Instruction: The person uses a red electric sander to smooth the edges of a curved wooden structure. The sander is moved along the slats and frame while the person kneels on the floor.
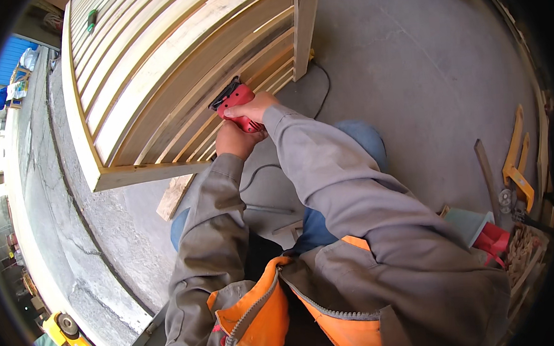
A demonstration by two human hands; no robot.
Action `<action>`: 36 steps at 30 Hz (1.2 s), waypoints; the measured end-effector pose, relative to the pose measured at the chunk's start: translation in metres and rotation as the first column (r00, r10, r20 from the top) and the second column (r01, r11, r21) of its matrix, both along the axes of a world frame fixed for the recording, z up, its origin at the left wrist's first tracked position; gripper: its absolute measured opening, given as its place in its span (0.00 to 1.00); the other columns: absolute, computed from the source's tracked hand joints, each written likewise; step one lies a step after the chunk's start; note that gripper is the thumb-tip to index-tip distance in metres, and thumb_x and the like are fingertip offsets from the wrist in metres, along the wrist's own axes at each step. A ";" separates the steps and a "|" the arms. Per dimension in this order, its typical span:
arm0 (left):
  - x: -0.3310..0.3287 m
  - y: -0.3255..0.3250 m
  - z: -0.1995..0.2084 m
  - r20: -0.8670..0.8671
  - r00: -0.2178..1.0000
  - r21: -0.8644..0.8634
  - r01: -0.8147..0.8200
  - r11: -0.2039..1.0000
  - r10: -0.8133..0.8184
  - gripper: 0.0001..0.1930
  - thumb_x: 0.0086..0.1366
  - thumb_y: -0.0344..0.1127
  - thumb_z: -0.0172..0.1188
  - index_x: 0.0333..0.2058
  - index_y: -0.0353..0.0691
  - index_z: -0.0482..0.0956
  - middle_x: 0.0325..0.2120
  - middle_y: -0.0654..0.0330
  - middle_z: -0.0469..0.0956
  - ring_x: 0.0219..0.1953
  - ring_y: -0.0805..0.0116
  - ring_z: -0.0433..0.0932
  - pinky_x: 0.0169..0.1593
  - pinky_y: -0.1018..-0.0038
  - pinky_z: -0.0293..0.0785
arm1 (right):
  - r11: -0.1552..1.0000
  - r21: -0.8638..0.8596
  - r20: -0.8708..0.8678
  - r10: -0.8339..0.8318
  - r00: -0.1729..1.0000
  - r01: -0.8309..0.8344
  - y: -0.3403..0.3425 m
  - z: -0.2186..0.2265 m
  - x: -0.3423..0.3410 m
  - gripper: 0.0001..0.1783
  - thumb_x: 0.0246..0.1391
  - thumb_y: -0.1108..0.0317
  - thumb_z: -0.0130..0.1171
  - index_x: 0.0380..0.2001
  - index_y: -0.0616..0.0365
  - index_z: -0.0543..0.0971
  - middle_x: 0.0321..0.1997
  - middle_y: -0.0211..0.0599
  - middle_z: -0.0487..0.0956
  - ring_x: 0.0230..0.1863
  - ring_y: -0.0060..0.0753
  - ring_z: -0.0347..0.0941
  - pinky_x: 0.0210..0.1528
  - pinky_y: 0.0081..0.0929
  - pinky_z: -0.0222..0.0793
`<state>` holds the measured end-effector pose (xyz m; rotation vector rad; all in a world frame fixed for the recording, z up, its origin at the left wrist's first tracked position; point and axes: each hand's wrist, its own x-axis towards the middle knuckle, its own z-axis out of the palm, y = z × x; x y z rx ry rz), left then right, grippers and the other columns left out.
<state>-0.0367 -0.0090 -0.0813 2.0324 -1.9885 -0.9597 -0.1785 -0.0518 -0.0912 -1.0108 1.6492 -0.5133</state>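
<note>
A red power tool (231,99) is pressed against the slats of a large wooden slatted frame (159,72) that lies on the concrete floor. My right hand (253,108) is closed around the tool's body from the right. My left hand (236,139) grips the tool's lower end just beneath it. Both grey sleeves reach up from the lower edge. The tool's black cable (323,89) runs over the floor to the right of the frame.
A short wooden offcut (173,196) lies on the floor below the frame's corner. A yellow clamp-like tool (516,167), a dark bar (487,174) and red items (495,240) lie at the right. A yellow wheeled cart (73,340) stands at the lower left.
</note>
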 end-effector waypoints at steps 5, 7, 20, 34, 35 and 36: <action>0.025 0.009 -0.001 0.067 0.995 0.022 -0.081 0.996 0.079 0.45 0.39 0.54 0.84 0.51 0.32 0.77 0.46 0.44 0.85 0.49 0.49 0.85 0.53 0.60 0.80 | 0.998 -0.008 0.042 0.070 0.997 -0.070 0.013 0.010 0.025 0.50 0.30 0.35 0.81 0.49 0.65 0.85 0.53 0.53 0.84 0.50 0.44 0.84 0.55 0.33 0.76; 0.024 0.016 -0.001 -0.015 0.996 -0.005 -0.086 0.996 0.086 0.44 0.39 0.54 0.83 0.50 0.29 0.77 0.46 0.42 0.84 0.51 0.47 0.84 0.54 0.59 0.80 | 0.994 -0.017 0.074 0.106 0.992 -0.105 0.012 -0.004 0.027 0.48 0.32 0.35 0.81 0.52 0.58 0.84 0.53 0.51 0.85 0.53 0.45 0.83 0.56 0.33 0.75; 0.064 0.006 -0.036 -0.105 0.984 0.019 -0.145 0.989 0.146 0.41 0.34 0.43 0.86 0.48 0.32 0.81 0.46 0.49 0.86 0.50 0.55 0.85 0.54 0.63 0.79 | 0.994 -0.054 0.228 0.104 0.968 -0.094 0.022 -0.002 0.040 0.44 0.39 0.38 0.78 0.55 0.55 0.83 0.55 0.47 0.84 0.54 0.42 0.82 0.57 0.33 0.75; 0.012 -0.015 -0.038 0.191 0.956 0.088 -0.242 0.966 0.222 0.40 0.34 0.50 0.85 0.45 0.30 0.84 0.46 0.43 0.85 0.51 0.49 0.85 0.55 0.59 0.79 | 0.993 0.075 0.191 -0.100 0.976 0.087 0.013 -0.004 0.010 0.51 0.31 0.34 0.81 0.51 0.66 0.84 0.54 0.52 0.84 0.54 0.44 0.82 0.56 0.33 0.77; 0.005 -0.010 -0.030 0.137 0.972 0.036 -0.197 0.980 0.190 0.38 0.39 0.50 0.84 0.45 0.29 0.83 0.44 0.43 0.86 0.50 0.49 0.85 0.53 0.60 0.80 | 0.993 0.049 0.179 -0.111 0.978 0.104 0.015 -0.004 0.008 0.52 0.30 0.33 0.81 0.51 0.67 0.83 0.54 0.53 0.84 0.53 0.45 0.82 0.55 0.34 0.77; 0.003 -0.005 -0.025 0.084 0.984 -0.019 -0.154 0.988 0.155 0.35 0.43 0.49 0.82 0.45 0.29 0.83 0.42 0.42 0.86 0.49 0.50 0.86 0.51 0.62 0.80 | 0.992 0.024 0.165 -0.123 0.979 0.121 0.015 -0.004 0.009 0.54 0.29 0.33 0.82 0.51 0.68 0.83 0.54 0.54 0.84 0.53 0.47 0.83 0.55 0.35 0.77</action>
